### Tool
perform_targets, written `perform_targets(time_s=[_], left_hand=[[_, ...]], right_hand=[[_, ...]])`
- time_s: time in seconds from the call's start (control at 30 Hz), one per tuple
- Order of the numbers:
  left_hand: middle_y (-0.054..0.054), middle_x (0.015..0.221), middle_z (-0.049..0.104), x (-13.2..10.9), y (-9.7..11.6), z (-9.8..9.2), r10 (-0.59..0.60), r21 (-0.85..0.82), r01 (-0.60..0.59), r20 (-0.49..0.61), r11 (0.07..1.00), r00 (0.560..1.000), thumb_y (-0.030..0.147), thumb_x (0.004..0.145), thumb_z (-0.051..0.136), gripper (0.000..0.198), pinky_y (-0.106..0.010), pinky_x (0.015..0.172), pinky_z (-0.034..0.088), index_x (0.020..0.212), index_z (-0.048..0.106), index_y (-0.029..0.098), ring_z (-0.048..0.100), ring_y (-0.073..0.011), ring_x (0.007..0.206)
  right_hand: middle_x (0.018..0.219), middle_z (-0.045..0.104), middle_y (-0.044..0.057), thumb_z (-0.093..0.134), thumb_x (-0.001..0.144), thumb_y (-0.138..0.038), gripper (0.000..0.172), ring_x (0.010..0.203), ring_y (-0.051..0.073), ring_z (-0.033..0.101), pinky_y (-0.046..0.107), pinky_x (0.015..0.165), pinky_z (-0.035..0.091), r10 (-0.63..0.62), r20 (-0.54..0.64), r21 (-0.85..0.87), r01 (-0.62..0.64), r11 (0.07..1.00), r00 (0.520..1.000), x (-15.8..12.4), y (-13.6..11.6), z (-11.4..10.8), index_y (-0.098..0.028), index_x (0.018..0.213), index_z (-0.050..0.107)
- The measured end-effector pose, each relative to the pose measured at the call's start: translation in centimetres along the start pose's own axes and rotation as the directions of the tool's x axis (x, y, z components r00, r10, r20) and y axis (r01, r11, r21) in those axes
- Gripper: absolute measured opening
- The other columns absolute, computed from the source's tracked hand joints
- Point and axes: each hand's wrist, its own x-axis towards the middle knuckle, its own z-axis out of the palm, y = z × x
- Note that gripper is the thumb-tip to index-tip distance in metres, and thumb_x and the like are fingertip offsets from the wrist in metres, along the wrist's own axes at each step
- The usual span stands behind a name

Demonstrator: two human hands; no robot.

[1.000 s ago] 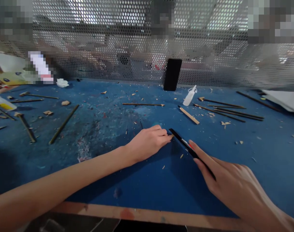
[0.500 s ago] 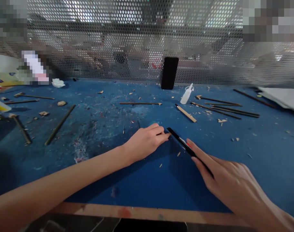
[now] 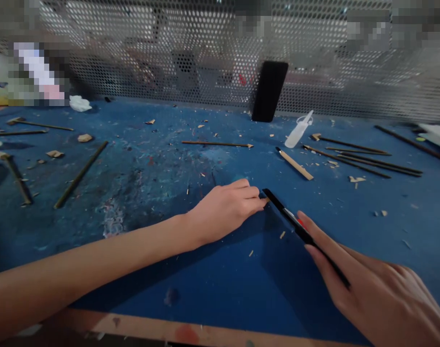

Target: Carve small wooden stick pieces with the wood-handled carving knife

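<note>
My left hand (image 3: pixel 231 208) rests low over the blue table, fingertips pinched on a small wooden piece (image 3: pixel 266 198), of which only a tan tip shows. In my right hand (image 3: pixel 372 279) is a slim black utility knife (image 3: pixel 302 231) with a red detail by the thumb. The knife's far end touches or lies right beside the wooden tip; which one I cannot tell. Small wood slivers (image 3: pixel 282 235) lie on the table below the knife. Beyond the hands lies a pale wooden stick with a dark tip (image 3: pixel 295 165).
A black phone-like slab (image 3: pixel 270 91) leans against a perforated metal screen (image 3: pixel 140 72). Near it is a white squeeze bottle (image 3: pixel 298 131). Thin dark sticks (image 3: pixel 381 164) lie at right, a thicker one (image 3: pixel 81 174) at left. Crumpled white tissue (image 3: pixel 80 103) sits behind. A wooden edge (image 3: pixel 140 325) borders the front.
The whole view has shifted and come slightly closer, so things at right appear further right. Both hands keep nearly the same pose, with the knife still at the wooden piece.
</note>
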Motion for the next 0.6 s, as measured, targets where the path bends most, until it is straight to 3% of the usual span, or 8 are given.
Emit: perform_targets(time_s=[0.1,0.27,0.43,0.6], left_hand=[[-0.004,0.104,0.070,0.1,-0.3,0.1,0.010,-0.029,-0.011,-0.020,1.000,1.000,0.024,0.108,0.044,0.029,-0.029,0.085,0.055,0.124,0.067,0.019,0.059,-0.0177,0.099],[-0.004,0.105,0.071,0.3,-0.3,0.0,0.047,-0.048,-0.049,-0.055,0.998,0.997,0.024,0.107,0.045,0.028,-0.030,0.091,0.055,0.121,0.068,0.017,0.060,-0.0178,0.101],[-0.004,0.097,0.069,0.3,0.1,-0.2,0.035,0.038,-0.033,-0.062,0.999,0.997,0.026,0.107,0.045,0.027,-0.028,0.076,0.056,0.117,0.068,0.017,0.061,-0.0185,0.099],[-0.004,0.096,0.067,0.2,0.4,-0.2,0.027,0.097,-0.021,-0.060,0.995,0.998,0.027,0.107,0.046,0.027,-0.025,0.069,0.055,0.123,0.066,0.018,0.062,-0.0173,0.099]], right_hand=[[0.084,0.082,0.006,0.049,0.100,-0.031,0.062,0.053,0.024,0.073,0.031,0.042,0.051,0.013,0.015,-0.034,-0.013,0.999,1.000,0.5,-0.2,-0.1,-0.033,0.160,0.035],[0.082,0.082,0.005,0.050,0.101,-0.031,0.060,0.050,0.022,0.072,0.028,0.041,0.048,0.018,0.005,-0.077,-0.017,0.997,1.000,1.1,-0.6,-0.1,-0.032,0.159,0.036],[0.086,0.083,0.004,0.047,0.103,-0.030,0.053,0.051,0.022,0.072,0.029,0.040,0.044,0.000,-0.029,-0.107,-0.003,0.994,1.000,1.7,-0.9,-0.2,-0.028,0.156,0.043],[0.096,0.083,0.005,0.043,0.105,-0.027,0.049,0.056,0.022,0.075,0.032,0.045,0.050,-0.081,-0.029,-0.102,0.078,0.992,0.996,1.8,-0.4,-0.7,-0.023,0.154,0.046]])
